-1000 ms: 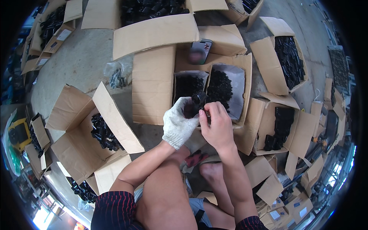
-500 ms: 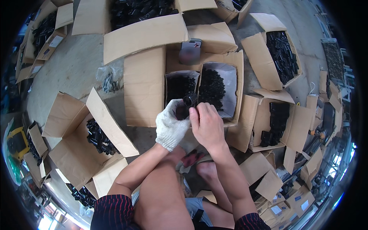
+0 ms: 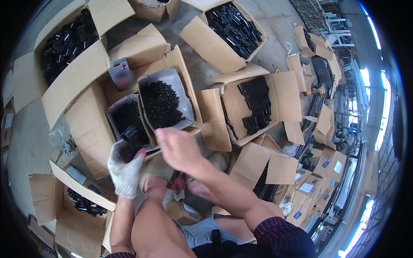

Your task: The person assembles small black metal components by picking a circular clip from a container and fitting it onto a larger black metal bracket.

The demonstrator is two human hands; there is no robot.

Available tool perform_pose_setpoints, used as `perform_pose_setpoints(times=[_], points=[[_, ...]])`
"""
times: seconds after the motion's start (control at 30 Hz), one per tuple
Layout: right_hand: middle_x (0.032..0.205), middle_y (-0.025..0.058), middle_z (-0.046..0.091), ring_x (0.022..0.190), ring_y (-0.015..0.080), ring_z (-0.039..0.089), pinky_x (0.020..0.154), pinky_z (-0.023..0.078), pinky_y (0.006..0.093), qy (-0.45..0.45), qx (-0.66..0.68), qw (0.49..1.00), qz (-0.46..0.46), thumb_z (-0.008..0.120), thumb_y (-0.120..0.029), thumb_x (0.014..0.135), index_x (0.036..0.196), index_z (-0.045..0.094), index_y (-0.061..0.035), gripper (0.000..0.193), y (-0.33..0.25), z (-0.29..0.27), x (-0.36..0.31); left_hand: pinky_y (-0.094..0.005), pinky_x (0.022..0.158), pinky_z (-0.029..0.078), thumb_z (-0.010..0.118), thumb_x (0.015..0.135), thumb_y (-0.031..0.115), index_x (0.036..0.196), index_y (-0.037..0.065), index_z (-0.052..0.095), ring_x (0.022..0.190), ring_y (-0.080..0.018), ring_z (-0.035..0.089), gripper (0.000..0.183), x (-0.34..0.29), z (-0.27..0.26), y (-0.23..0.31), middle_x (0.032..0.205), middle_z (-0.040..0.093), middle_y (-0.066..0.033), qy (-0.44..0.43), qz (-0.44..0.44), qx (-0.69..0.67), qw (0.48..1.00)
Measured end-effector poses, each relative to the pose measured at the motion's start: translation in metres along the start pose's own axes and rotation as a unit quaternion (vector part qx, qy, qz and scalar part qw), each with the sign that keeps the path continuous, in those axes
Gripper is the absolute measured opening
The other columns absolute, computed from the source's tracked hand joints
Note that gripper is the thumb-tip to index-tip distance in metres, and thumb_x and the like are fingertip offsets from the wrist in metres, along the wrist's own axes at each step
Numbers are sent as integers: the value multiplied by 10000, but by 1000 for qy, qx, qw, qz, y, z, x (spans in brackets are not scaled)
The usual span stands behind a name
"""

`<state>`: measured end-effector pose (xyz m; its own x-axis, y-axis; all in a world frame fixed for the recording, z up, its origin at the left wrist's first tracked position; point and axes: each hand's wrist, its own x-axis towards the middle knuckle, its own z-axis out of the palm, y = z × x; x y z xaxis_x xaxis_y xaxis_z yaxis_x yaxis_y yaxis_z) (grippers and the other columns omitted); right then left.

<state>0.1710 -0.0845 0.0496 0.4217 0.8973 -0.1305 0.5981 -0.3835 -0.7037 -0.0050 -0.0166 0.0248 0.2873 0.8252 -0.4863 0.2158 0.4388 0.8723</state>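
A black part (image 3: 134,136) is sitting in the grip of the left hand (image 3: 124,172), which is wearing a white knitted glove. The gloved fingers and thumb are closing around its lower end, while its upper end is sticking out beyond the grip, pointing away from the person. In the view, this free end is overlapping the near portion of the left tray (image 3: 112,122), where dark small pieces are lying; how high it is above them, I cannot tell. The bare right hand (image 3: 178,148) is standing apart from the part, at its right, with curled fingers near the front edge of the right tray (image 3: 184,105). This hand is appearing blurred, so I cannot tell whether its grip is pinching something. Small black pieces (image 3: 160,103) are filling much of the right tray. Both trays are standing side by side inside a large carton (image 3: 86,124), and a phone (image 3: 116,72) is leaning near its far side. Farther to the right, another open carton (image 3: 285,92) is containing bigger black parts (image 3: 254,96).
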Motion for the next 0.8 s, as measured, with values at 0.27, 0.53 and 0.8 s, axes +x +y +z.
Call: perform_pose_setpoints(times=[0.27,0.53,0.8], points=[[956,152,727,930,353,698,827,542,480,196,-266,897,295,696,-260,950,1020,697,-52,219,219,-151,-60,-222,791,513,685,924,-47,1346,15,615,940,-106,654,433,-81,-175,15,1116,703,-49,212,19,47,976],[1087,131,650,1082,338,626,919,527,453,177,-351,878,275,785,-204,871,1175,641,-73,360,254,-134,-92,-258,692,510,793,921,119,1235,91,680,903,-121,684,335,-128,-298,-169,1091,734,-31,396,-173,-3,902],[986,119,651,949,296,627,826,514,423,162,-374,889,206,722,-207,939,1108,662,-34,250,245,-136,-80,-354,990,528,683,995,63,1326,-22,612,1126,-236,650,349,-66,-146,-17,1302,663,-139,423,176,146,877]])
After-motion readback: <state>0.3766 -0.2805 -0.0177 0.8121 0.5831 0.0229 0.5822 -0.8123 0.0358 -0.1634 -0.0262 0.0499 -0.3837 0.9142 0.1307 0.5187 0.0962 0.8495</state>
